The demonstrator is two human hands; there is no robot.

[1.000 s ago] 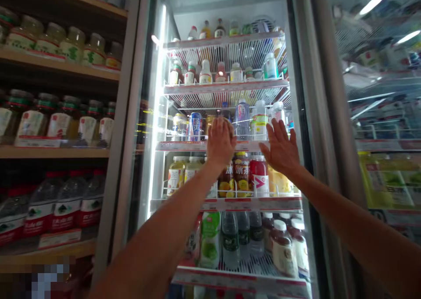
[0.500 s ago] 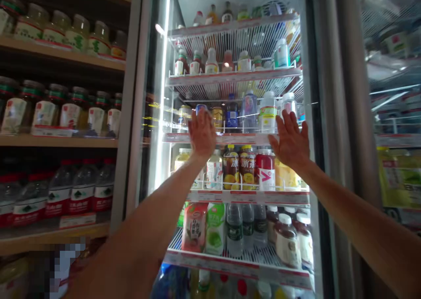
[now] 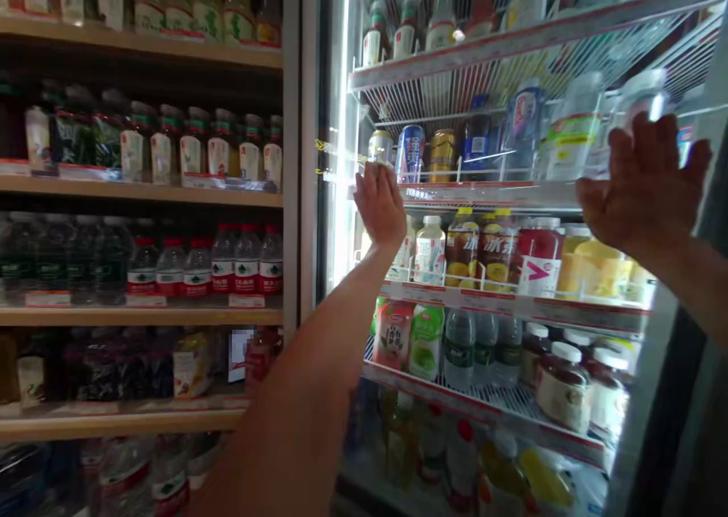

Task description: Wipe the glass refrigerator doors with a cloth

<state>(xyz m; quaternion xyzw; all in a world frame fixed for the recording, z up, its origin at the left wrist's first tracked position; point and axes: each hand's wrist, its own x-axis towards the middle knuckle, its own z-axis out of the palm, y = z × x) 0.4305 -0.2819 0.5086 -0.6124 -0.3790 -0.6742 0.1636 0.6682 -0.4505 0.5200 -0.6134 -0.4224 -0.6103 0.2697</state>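
a lit, glass-fronted drinks fridge [image 3: 326, 70] stands straight ahead, its wire shelves full. level with the hands, one shelf [image 3: 512, 193] carries a blue can [image 3: 410, 154], a gold can [image 3: 442, 155], a dark blue bottle [image 3: 476, 144] and, farther right, a bottle with a yellow-green label [image 3: 570, 138]. the shelf below holds brown iced tea bottles [image 3: 462, 248] with yellow caps, a red drink bottle [image 3: 540, 258] marked with a v, and yellow drinks; under that are a red carton [image 3: 393, 333], a green carton [image 3: 426, 341], water bottles and white-capped brown bottles [image 3: 564, 386].

the left hand [image 3: 381, 205] is raised flat before the fridge, fingers straight and close together, overlapping the can shelf's left end in view. the right hand [image 3: 651, 176] is up at the fridge's right side, fingers spread and thumb out. neither grips anything; whether either palm touches the glass, i cannot tell.
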